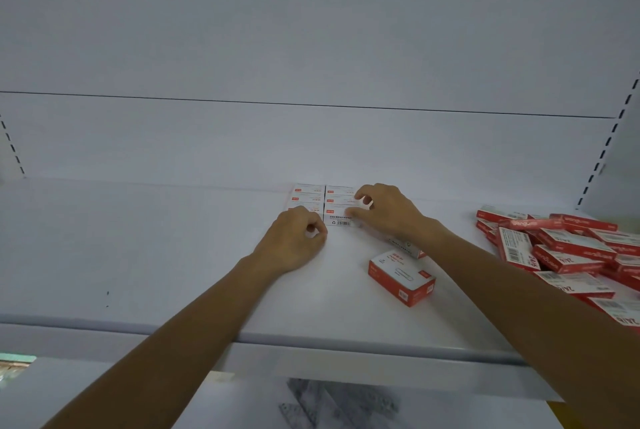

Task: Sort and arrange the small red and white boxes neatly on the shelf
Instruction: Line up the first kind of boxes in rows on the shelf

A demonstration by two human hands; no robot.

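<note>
Left hand (294, 241): curled shut, grip empty, at 7 o'clock of the stacked boxes (323, 203).
Right hand (384, 210): fingers pinching the stack's right column.
Risk: a nudge could skew the rows.
Loose box (401, 278): forearm could catch it.

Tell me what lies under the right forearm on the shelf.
Under the right forearm a white and red box shows only its near edge; the rest is covered.
</note>
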